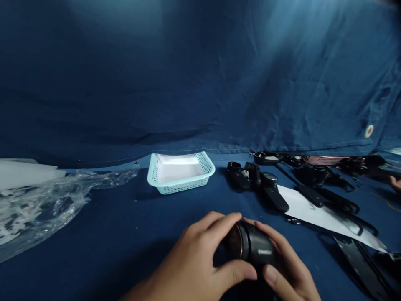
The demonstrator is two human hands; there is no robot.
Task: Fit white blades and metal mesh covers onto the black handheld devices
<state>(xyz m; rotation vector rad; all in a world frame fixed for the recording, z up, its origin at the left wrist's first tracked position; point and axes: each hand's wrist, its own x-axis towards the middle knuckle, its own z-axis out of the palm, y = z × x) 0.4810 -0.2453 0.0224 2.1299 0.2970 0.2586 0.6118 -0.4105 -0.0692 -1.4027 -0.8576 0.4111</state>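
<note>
Between my two hands is a black cylinder [259, 246] with a band near its left end and small pale lettering on its side. My left hand [197, 255] curls over the left end, with fingers on top and the thumb along the near side. Around the right end, my right hand [291, 267] is closed, its thumb on the near face and fingers behind. The cylinder lies roughly sideways, tilted, over the dark blue cloth [134, 234]. Its underside and part of its left end are hidden by my fingers and shadow.
A light-blue basket [184, 186] with white lining stands ahead. Clear plastic wrapping [72, 205] lies left. Several black parts [275, 196] and a white sheet [335, 219] spread right. A blue cloth curtain [188, 83] hangs in front. Another person's hand [395, 182] shows at the right edge.
</note>
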